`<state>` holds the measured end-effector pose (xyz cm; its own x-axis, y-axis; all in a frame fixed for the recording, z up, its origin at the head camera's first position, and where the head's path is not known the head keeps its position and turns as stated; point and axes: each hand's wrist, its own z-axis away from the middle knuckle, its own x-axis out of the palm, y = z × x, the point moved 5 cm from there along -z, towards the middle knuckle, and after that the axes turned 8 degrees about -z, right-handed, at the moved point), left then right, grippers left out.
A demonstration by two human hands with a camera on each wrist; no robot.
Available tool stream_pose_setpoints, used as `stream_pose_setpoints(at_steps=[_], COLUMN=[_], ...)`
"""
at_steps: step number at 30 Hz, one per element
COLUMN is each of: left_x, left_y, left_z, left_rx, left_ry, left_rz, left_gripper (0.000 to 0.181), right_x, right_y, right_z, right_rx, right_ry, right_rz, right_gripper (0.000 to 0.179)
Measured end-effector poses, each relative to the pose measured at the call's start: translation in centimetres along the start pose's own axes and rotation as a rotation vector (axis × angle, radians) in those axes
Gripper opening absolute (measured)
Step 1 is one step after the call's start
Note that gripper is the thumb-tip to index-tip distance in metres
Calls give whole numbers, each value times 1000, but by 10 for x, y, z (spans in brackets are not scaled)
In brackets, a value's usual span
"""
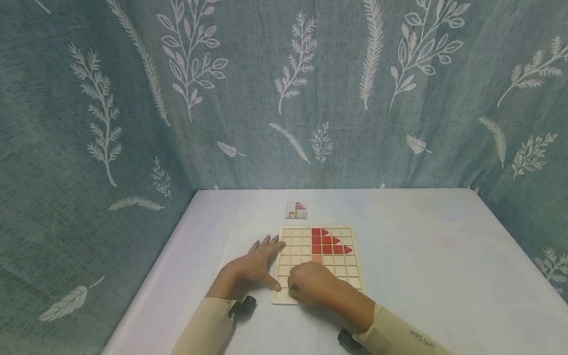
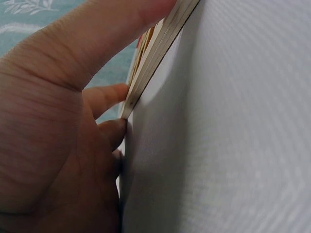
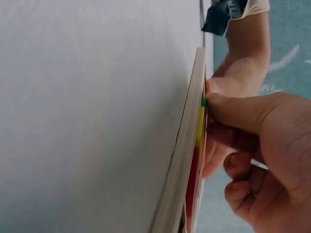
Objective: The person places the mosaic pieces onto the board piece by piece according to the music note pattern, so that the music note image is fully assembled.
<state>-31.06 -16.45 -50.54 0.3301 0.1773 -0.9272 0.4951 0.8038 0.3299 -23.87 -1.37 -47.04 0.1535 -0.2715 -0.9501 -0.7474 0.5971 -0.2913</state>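
Observation:
A pale wooden grid board (image 1: 350, 271) lies flat on the white table. Red pieces (image 1: 327, 249), some with pointed ends, form three rows in its upper middle, and an orange square (image 1: 316, 258) sits just below them. My left hand (image 1: 256, 266) rests along the board's left edge with fingers spread and thumb at the rim. Over the lower part of the board, my right hand (image 1: 312, 283) has its fingers curled. In the right wrist view, its thumb and forefinger pinch a small green piece (image 3: 204, 102) at the board's surface, beside a yellow piece (image 3: 199, 126).
Behind the board lies a small picture card (image 1: 296, 210) with a printed grid and coloured shapes. Green leaf-patterned cloth (image 1: 328, 93) hangs at the back and sides of the table (image 1: 426, 246). Each wrist wears a dark camera (image 1: 243, 306).

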Motion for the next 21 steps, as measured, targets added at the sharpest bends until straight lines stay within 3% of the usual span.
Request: stream_pose_setpoints(at_steps=[3,8,13,21], left_x=[0,1,3,7], left_y=[-1,-2,-3,-8], left_z=[0,0,1,9], left_rx=[-2,-24,-49,-38], left_ry=[-1,4,14,11], left_rz=[6,10,16,43], left_gripper=[125,127,127,126], right_x=[-7,-28,-46,-57], right_y=[8,39,77,125], right_z=[3,20,51,114], right_rx=[50,216,331,561], right_ry=[10,76,136,136], right_rz=[-86,-215,-165,-194], right_gripper=[10,6,4,5])
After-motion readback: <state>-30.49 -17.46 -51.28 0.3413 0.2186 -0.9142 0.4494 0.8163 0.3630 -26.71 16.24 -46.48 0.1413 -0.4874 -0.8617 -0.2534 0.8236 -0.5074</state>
